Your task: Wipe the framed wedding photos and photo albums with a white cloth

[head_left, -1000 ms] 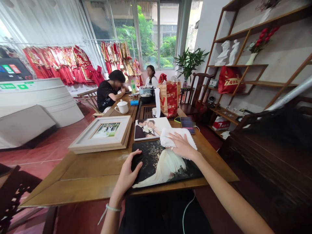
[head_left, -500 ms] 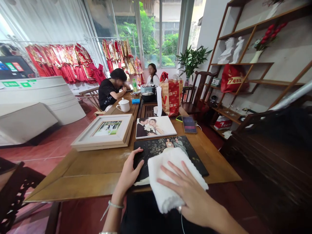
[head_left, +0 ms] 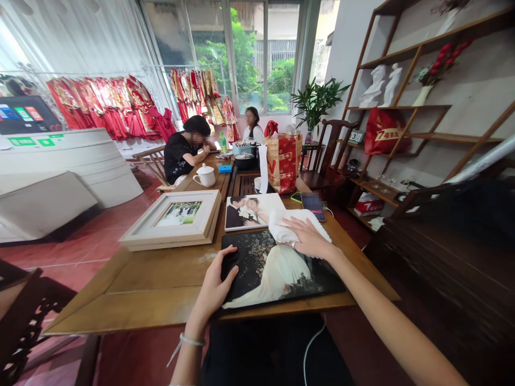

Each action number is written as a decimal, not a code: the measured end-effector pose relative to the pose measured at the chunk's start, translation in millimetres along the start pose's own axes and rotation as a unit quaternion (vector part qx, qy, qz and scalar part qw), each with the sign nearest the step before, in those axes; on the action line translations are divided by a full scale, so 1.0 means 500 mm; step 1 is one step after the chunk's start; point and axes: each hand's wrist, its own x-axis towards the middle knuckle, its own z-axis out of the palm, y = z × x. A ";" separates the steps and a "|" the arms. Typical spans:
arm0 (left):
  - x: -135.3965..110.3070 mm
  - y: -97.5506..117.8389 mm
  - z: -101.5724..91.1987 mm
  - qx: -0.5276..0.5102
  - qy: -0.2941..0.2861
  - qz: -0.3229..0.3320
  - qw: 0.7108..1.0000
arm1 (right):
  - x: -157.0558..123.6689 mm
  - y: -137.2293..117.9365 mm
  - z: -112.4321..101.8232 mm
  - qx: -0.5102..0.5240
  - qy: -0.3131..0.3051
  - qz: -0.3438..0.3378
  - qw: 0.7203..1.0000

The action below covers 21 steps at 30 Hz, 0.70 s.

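A dark photo panel [head_left: 281, 279] showing a long pale gown lies flat near the table's front edge. My left hand [head_left: 214, 281] rests at its left edge, thumb and forefinger spread apart over the surface. At the panel's far right part, my right hand [head_left: 311, 238] lies over a bunched white cloth [head_left: 279, 225], fingers outstretched on top of it. The cloth covers the panel's upper right and overlaps the corner of a lighter wedding photo panel [head_left: 237, 217] behind. Left of both panels lies a pale wooden picture frame [head_left: 161, 240].
On the wooden table [head_left: 140, 284] stand a white lidded teapot [head_left: 205, 175], a red and tan paper bag [head_left: 285, 163] and a phone [head_left: 314, 206]. Two people sit farther back. A white cable [head_left: 308, 354] hangs below the front edge. Shelves [head_left: 402, 107] rise on the right.
My right hand has slid the white cloth away from me, from the panel's near edge to its far right. More of the gown picture shows. My left hand has stayed at the left edge.
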 end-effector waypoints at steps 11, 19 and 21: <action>0.002 -0.006 0.004 -0.003 0.005 0.001 1.000 | -0.198 -0.086 0.052 0.000 0.012 -0.035 0.999; -0.001 -0.002 0.002 -0.008 0.010 0.010 1.000 | -0.282 -0.113 0.038 0.053 -0.032 -0.056 0.996; -0.001 -0.002 0.000 -0.009 0.009 0.010 1.000 | -0.246 -0.098 0.030 0.052 -0.028 -0.054 0.997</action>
